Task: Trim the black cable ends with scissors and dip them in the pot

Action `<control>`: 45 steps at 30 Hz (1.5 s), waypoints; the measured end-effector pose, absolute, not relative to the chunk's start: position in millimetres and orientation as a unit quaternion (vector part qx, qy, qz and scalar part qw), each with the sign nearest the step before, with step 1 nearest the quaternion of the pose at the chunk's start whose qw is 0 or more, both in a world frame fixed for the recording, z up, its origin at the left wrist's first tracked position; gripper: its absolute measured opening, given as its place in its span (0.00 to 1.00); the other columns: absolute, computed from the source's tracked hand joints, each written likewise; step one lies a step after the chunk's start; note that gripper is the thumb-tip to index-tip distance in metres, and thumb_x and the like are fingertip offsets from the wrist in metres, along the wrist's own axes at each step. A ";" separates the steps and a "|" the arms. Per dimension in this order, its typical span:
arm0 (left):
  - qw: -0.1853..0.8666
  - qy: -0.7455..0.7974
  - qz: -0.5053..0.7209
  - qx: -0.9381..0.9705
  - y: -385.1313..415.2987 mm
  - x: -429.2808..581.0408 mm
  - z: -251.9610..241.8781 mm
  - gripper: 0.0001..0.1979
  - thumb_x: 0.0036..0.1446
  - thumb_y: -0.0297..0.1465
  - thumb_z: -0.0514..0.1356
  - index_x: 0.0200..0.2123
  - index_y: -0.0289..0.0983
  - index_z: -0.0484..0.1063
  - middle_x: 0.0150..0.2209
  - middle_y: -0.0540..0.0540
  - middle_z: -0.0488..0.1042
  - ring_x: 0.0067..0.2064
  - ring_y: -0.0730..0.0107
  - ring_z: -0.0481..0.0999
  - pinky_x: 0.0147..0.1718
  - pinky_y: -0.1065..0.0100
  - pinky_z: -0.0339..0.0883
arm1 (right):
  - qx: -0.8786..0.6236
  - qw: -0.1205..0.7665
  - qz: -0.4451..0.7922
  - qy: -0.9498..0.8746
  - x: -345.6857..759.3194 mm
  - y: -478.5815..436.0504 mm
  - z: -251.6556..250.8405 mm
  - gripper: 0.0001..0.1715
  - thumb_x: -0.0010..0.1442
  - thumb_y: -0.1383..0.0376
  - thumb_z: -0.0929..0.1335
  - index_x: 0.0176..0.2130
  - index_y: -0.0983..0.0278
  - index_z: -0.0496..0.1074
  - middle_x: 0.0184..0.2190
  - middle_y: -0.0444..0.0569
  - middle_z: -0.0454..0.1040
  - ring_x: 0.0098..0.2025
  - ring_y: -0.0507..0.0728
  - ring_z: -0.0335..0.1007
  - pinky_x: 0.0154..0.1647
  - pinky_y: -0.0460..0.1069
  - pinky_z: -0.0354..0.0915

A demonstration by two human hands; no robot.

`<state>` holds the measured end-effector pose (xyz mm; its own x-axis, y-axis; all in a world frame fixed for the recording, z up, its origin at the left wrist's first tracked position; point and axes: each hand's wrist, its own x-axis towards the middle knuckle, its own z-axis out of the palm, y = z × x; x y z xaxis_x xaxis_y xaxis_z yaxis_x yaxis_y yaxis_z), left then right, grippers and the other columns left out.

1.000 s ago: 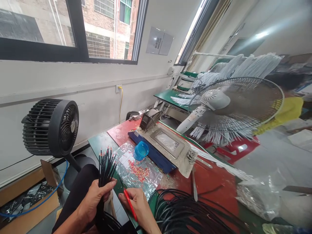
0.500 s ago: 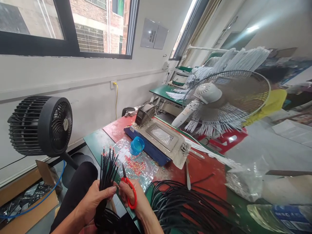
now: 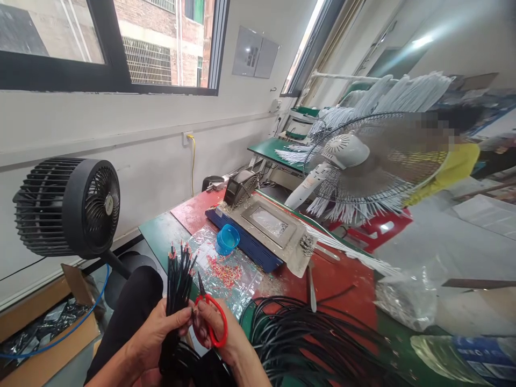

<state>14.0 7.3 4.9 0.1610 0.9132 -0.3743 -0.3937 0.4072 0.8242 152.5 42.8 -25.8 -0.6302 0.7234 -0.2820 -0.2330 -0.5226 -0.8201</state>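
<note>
A bundle of black cables (image 3: 179,282) stands roughly upright in my left hand (image 3: 171,325), whose fingers wrap round it. Thin stripped ends, mostly reddish, show at the bundle's top. My right hand (image 3: 220,322) is closed on scissors (image 3: 219,322) with red handles, their dark blades pointing up beside the bundle. The fingertips of both hands meet or nearly meet at the bundle's right side; what lies between them is too small to make out. The lower part of the cables drops toward my lap.
A large heap of black cables (image 3: 306,338) lies on the table to the right. Beyond my hands are a clear plastic sheet with red and yellow scraps (image 3: 223,271), a blue cup (image 3: 227,239) and a solder pot-like device (image 3: 268,223). Fans (image 3: 68,207) stand left and right.
The hands and bundle stay almost in place. The scissors have tilted slightly to the left, their tip nearer the bundle. A person in yellow behind the right fan has shifted a little.
</note>
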 end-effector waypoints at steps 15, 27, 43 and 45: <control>0.753 0.426 0.435 0.251 7.3 15.5 5.1 0.16 0.48 0.38 0.64 0.19 0.33 0.67 0.16 0.52 0.59 0.19 0.77 0.54 0.19 0.72 0.48 | -0.307 0.285 0.820 -0.390 152.8 42.6 -23.7 0.33 0.53 0.45 0.64 0.19 0.72 0.70 0.08 0.40 0.59 0.08 0.44 0.50 0.08 0.39 0.47; 0.703 0.458 0.467 0.278 5.9 15.9 -2.2 0.14 0.48 0.39 0.64 0.23 0.33 0.70 0.19 0.51 0.60 0.21 0.74 0.56 0.21 0.70 0.49 | -0.315 0.313 0.816 -0.371 151.1 41.5 -23.2 0.33 0.47 0.43 0.66 0.17 0.70 0.68 0.08 0.40 0.59 0.08 0.44 0.51 0.08 0.40 0.47; 0.685 0.483 0.473 0.272 7.5 19.5 7.3 0.17 0.44 0.44 0.65 0.20 0.35 0.69 0.18 0.48 0.64 0.22 0.69 0.63 0.23 0.67 0.55 | -0.336 0.320 0.794 -0.393 147.2 40.7 -19.8 0.34 0.50 0.42 0.64 0.15 0.69 0.65 0.08 0.40 0.58 0.08 0.43 0.50 0.09 0.40 0.47; 0.690 0.477 0.466 0.281 7.5 19.2 5.9 0.17 0.46 0.43 0.64 0.19 0.35 0.69 0.18 0.48 0.64 0.22 0.68 0.63 0.23 0.67 0.55 | -0.338 0.313 0.796 -0.393 147.3 40.9 -21.1 0.33 0.50 0.43 0.64 0.15 0.69 0.66 0.07 0.40 0.58 0.08 0.44 0.50 0.09 0.40 0.47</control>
